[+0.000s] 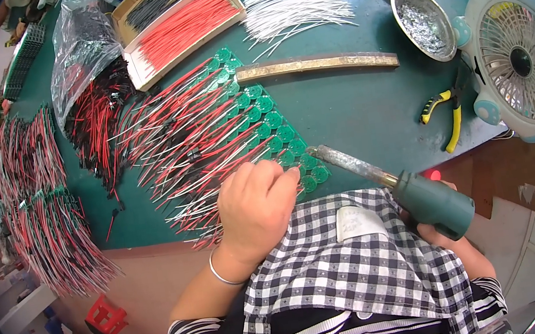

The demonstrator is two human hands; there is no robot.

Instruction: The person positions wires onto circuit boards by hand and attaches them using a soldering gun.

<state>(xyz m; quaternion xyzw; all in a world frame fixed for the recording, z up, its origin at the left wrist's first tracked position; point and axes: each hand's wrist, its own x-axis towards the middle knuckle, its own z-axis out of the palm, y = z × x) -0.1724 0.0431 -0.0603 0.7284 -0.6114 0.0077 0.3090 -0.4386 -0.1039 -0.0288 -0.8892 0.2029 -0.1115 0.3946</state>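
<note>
My left hand, a metal bangle on its wrist, is closed in a fist over the near end of a panel of round green circuit boards. What its fingers hold is hidden beneath it. Red and white wires with dark tips fan out leftward from the boards. My right hand, partly covered, grips a soldering gun with a dark green body. The gun's metal barrel points up and left, its tip close to the panel's right edge.
A wooden strip lies beyond the boards. Boxed red wires, loose white wires and a plastic bag are farther back. On the right are a metal bowl, yellow-handled pliers and a fan. Finished-looking wire bundles stand left.
</note>
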